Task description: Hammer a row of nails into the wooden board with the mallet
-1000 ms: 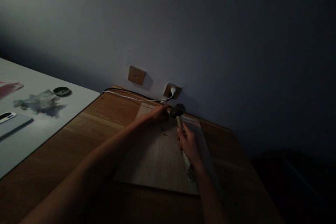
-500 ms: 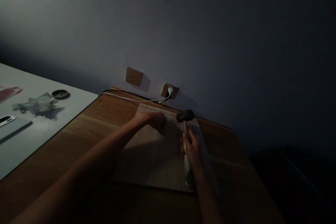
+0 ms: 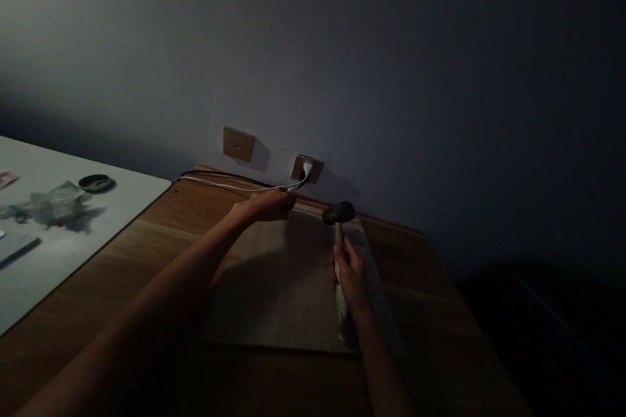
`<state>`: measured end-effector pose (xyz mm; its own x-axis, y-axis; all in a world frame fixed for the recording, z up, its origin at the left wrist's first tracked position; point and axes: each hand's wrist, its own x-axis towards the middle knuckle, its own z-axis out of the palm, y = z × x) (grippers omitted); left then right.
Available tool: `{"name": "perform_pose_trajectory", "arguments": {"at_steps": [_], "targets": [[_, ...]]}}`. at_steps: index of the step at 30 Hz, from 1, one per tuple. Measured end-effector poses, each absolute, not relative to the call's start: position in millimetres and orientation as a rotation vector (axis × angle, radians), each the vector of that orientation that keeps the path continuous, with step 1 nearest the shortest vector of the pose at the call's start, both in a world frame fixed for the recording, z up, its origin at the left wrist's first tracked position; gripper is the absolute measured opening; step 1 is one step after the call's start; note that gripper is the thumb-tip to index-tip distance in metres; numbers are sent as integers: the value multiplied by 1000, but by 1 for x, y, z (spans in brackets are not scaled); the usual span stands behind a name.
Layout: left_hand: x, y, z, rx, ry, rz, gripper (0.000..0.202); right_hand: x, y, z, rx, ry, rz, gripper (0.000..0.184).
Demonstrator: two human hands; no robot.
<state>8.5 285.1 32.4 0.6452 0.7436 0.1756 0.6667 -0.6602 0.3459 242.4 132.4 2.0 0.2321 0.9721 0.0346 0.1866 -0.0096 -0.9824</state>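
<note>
My right hand is wrapped round the pale handle of a hammer. Its dark head points away from me, above the far right part of a wooden board. My left hand is at the board's far edge, just below the wall socket, with its fingers curled in. Whatever those fingers pinch, if anything, is too dark and small to make out. The board lies flat, partly in the shadow of my left arm.
Behind the wooden tabletop rises a wall with a brown plate and a socket holding a white plug. A white cable runs left. A white surface bears a crumpled plastic bag and a dark round object.
My left hand has moved away from me and left, from over the board to its far edge. The hammer stays in my right hand, little moved. The view has shifted slightly.
</note>
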Motion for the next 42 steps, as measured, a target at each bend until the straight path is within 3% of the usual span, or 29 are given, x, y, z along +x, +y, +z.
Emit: {"name": "perform_pose_trajectory", "arguments": {"at_steps": [22,42], "targets": [[17,285,20,2703,1035,554,17,238,131,3,-1448,-1171,979,58],[17,289,11,2612,931,699,12,236,130,3,-1447,-1186,958,45]]}}
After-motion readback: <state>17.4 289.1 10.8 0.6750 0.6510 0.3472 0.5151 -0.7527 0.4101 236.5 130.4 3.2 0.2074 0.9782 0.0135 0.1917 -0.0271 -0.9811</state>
